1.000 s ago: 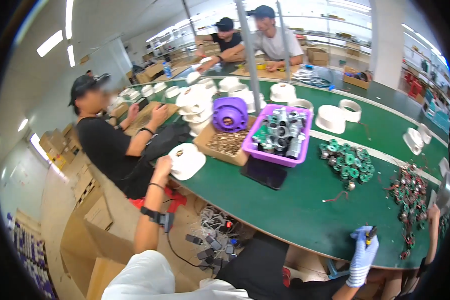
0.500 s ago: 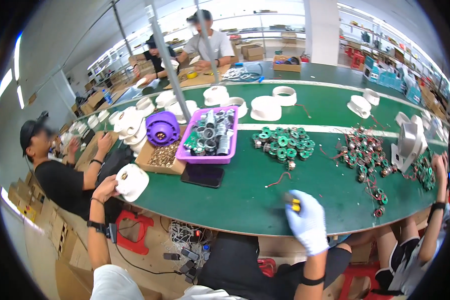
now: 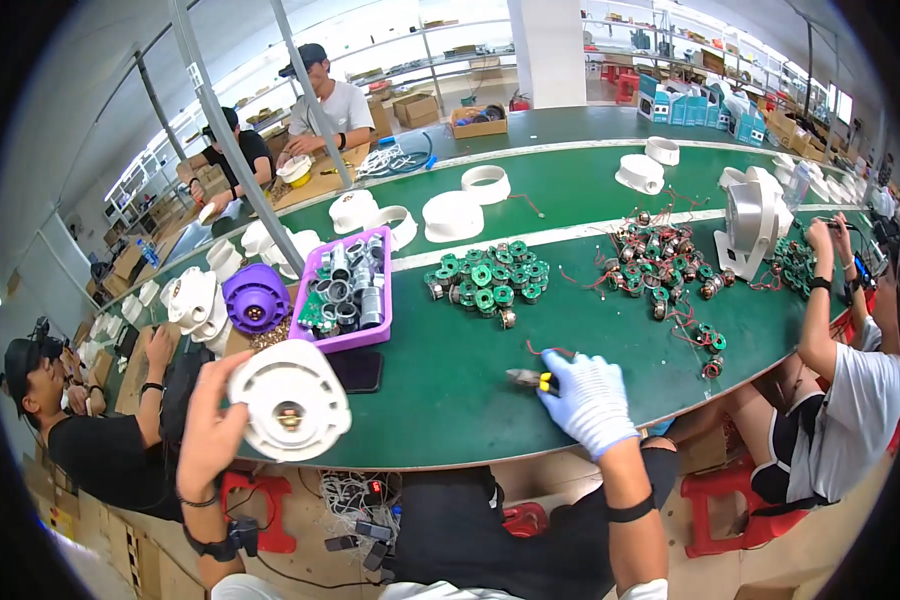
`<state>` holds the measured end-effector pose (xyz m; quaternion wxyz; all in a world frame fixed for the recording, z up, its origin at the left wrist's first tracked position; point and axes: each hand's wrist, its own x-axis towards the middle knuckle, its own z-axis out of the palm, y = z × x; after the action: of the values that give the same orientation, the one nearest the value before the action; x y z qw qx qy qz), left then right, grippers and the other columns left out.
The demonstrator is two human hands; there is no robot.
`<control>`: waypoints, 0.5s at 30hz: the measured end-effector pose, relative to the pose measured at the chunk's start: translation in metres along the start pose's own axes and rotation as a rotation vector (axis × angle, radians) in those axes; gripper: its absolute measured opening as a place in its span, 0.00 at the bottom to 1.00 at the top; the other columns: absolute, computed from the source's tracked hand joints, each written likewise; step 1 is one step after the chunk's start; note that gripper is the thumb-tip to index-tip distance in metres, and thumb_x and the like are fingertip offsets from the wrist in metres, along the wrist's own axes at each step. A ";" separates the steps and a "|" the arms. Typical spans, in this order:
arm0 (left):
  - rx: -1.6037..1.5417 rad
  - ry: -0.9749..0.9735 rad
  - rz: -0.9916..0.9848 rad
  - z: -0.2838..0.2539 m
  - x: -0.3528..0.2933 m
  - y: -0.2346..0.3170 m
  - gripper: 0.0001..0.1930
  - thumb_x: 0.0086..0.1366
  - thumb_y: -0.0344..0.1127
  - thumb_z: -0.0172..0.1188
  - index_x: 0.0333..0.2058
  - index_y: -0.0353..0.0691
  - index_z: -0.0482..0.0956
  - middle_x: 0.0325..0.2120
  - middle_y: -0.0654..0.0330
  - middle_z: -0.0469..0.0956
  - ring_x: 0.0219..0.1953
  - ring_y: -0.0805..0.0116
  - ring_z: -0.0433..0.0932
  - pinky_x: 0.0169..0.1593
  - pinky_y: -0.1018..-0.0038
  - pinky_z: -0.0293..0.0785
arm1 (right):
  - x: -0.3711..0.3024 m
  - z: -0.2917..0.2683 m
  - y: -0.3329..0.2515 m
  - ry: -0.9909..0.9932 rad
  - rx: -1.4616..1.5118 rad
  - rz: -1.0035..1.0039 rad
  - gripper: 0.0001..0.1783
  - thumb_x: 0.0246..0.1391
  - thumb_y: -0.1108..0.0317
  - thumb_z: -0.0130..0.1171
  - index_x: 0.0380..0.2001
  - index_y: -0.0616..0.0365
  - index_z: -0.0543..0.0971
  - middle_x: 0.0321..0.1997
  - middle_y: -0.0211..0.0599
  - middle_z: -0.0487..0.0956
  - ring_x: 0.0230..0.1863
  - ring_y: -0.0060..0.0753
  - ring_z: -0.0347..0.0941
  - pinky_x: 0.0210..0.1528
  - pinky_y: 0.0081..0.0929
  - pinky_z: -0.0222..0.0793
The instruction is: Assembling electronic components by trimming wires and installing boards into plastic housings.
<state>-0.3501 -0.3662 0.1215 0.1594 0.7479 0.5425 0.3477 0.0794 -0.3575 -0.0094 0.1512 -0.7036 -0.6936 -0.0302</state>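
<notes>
My left hand (image 3: 210,425) grips a round white plastic housing (image 3: 322,405) by its rim, held up over the table's near edge. A small brass part shows in the middle of its ribbed face. In a striped, pale glove, my right hand (image 3: 592,402) is closed around pliers (image 3: 523,378) with yellow on the handle; their grey jaws point left, low over the green table. Past the right hand sits a cluster of green ring-shaped parts (image 3: 490,275). Behind the housing stands a purple basket (image 3: 355,339) of metal rings, with a dark phone (image 3: 362,372) beside it.
A purple round part (image 3: 257,298) rests above brass pieces near the basket. White housings (image 3: 453,217) line the table's far side. Wired parts (image 3: 660,262) are heaped at right, near a large white-and-silver unit (image 3: 750,225). Co-workers sit left, right and across; metal posts rise at left.
My left hand has raised the white housing nearer and to the right, turning its ribbed face into view. The view has swung right. My right hand still holds the pliers, their jaws now plainly seen.
</notes>
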 end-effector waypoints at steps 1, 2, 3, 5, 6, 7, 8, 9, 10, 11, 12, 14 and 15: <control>0.001 -0.017 0.052 0.018 0.010 0.014 0.30 0.54 0.21 0.49 0.59 0.36 0.72 0.46 0.55 0.71 0.49 0.65 0.74 0.48 0.73 0.75 | -0.001 -0.013 0.004 -0.061 0.108 0.059 0.22 0.51 0.59 0.63 0.50 0.48 0.79 0.37 0.45 0.81 0.40 0.50 0.78 0.42 0.47 0.71; 0.005 -0.047 0.077 0.034 0.020 0.027 0.30 0.54 0.21 0.50 0.59 0.37 0.72 0.46 0.54 0.71 0.49 0.64 0.74 0.47 0.73 0.76 | -0.005 -0.010 0.013 0.068 0.240 0.112 0.21 0.51 0.62 0.63 0.50 0.50 0.79 0.37 0.46 0.81 0.41 0.51 0.78 0.44 0.47 0.71; 0.010 -0.078 0.098 0.049 0.029 0.040 0.30 0.54 0.22 0.51 0.58 0.37 0.73 0.47 0.53 0.71 0.49 0.64 0.74 0.45 0.74 0.76 | -0.010 -0.006 0.024 0.196 0.371 0.161 0.21 0.50 0.65 0.62 0.50 0.52 0.78 0.37 0.48 0.80 0.41 0.53 0.77 0.45 0.47 0.72; -0.010 -0.140 0.131 0.079 0.048 0.060 0.29 0.54 0.25 0.53 0.58 0.37 0.73 0.46 0.50 0.70 0.48 0.58 0.74 0.47 0.70 0.76 | -0.018 -0.008 0.042 0.359 0.733 0.170 0.18 0.56 0.73 0.57 0.51 0.58 0.77 0.36 0.46 0.79 0.40 0.46 0.77 0.45 0.39 0.72; -0.009 -0.128 0.197 0.096 0.058 0.061 0.28 0.54 0.24 0.53 0.57 0.36 0.73 0.46 0.50 0.70 0.48 0.58 0.74 0.50 0.70 0.74 | -0.016 -0.003 0.053 0.344 0.955 0.146 0.17 0.58 0.74 0.54 0.51 0.59 0.77 0.40 0.41 0.79 0.41 0.37 0.76 0.47 0.35 0.72; -0.005 -0.112 0.259 0.112 0.067 0.058 0.27 0.55 0.24 0.53 0.57 0.36 0.73 0.45 0.50 0.69 0.47 0.58 0.73 0.52 0.71 0.71 | -0.011 -0.001 0.060 0.322 1.180 0.115 0.17 0.61 0.75 0.51 0.52 0.60 0.77 0.44 0.35 0.80 0.42 0.29 0.75 0.49 0.32 0.72; 0.016 -0.101 0.284 0.123 0.074 0.053 0.27 0.55 0.25 0.54 0.57 0.35 0.73 0.45 0.49 0.69 0.47 0.55 0.73 0.53 0.69 0.71 | -0.007 -0.016 0.053 0.089 1.274 0.330 0.20 0.62 0.73 0.49 0.57 0.60 0.76 0.46 0.30 0.80 0.49 0.30 0.74 0.59 0.29 0.66; 0.025 -0.094 0.322 0.134 0.081 0.054 0.27 0.55 0.26 0.54 0.57 0.35 0.73 0.46 0.47 0.68 0.47 0.52 0.73 0.53 0.67 0.71 | -0.007 -0.010 0.058 0.093 1.270 0.332 0.20 0.62 0.73 0.49 0.57 0.60 0.76 0.46 0.30 0.80 0.49 0.30 0.74 0.59 0.29 0.66; 0.014 -0.122 0.281 0.144 0.083 0.057 0.27 0.55 0.26 0.56 0.57 0.35 0.73 0.45 0.46 0.67 0.47 0.50 0.72 0.54 0.65 0.70 | -0.003 0.002 0.067 0.185 1.193 0.207 0.21 0.63 0.71 0.49 0.58 0.60 0.76 0.46 0.29 0.79 0.48 0.26 0.73 0.58 0.26 0.65; 0.017 -0.174 0.296 0.153 0.087 0.059 0.28 0.55 0.27 0.56 0.58 0.35 0.71 0.46 0.46 0.66 0.47 0.49 0.72 0.55 0.64 0.70 | 0.000 0.008 0.071 0.274 1.110 0.082 0.22 0.63 0.69 0.49 0.60 0.61 0.75 0.45 0.27 0.78 0.47 0.22 0.71 0.58 0.23 0.64; 0.013 -0.188 0.295 0.161 0.088 0.059 0.29 0.55 0.27 0.56 0.59 0.36 0.70 0.47 0.45 0.65 0.48 0.48 0.71 0.56 0.63 0.70 | 0.000 0.012 0.075 0.333 1.302 0.088 0.23 0.64 0.66 0.51 0.60 0.62 0.75 0.49 0.29 0.78 0.50 0.21 0.71 0.57 0.22 0.63; 0.006 -0.212 0.289 0.169 0.090 0.058 0.30 0.55 0.27 0.57 0.60 0.36 0.70 0.48 0.45 0.65 0.49 0.47 0.71 0.56 0.63 0.69 | 0.004 0.020 0.084 0.279 1.420 0.181 0.24 0.65 0.64 0.52 0.60 0.63 0.74 0.53 0.32 0.78 0.53 0.23 0.71 0.59 0.24 0.63; 0.007 -0.247 0.286 0.169 0.091 0.061 0.32 0.55 0.28 0.57 0.61 0.37 0.68 0.49 0.44 0.64 0.50 0.46 0.70 0.57 0.61 0.69 | 0.002 0.023 0.089 0.231 1.533 0.278 0.24 0.65 0.61 0.53 0.60 0.63 0.74 0.57 0.35 0.77 0.57 0.26 0.71 0.61 0.26 0.62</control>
<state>-0.1750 -0.2806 0.0709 0.1713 0.8550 0.4081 0.2703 0.1633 -0.3491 -0.0464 0.6680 -0.4759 -0.4065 0.4027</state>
